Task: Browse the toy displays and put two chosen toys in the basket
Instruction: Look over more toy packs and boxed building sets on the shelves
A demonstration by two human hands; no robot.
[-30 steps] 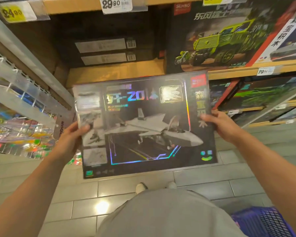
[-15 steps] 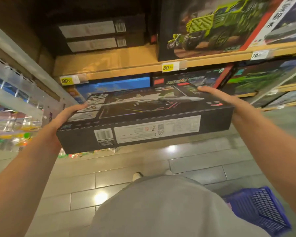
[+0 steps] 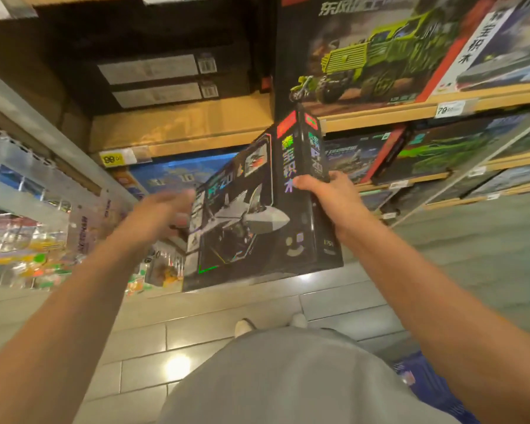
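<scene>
Wooden shelves (image 3: 178,130) of boxed building sets filled the background above a grey tiled floor (image 3: 196,325). Your right hand (image 3: 325,191) gripped the black fighter-jet box (image 3: 251,228) at its right edge, thumb on the front face, fingers curled round the side; the box stood on end, turned at an angle, in front of the lower shelf. Your left hand (image 3: 156,215) was blurred, fingers extended toward the box's left edge; contact could not be determined. Only a corner of the blue basket (image 3: 423,381) showed, on the floor at lower right.
</scene>
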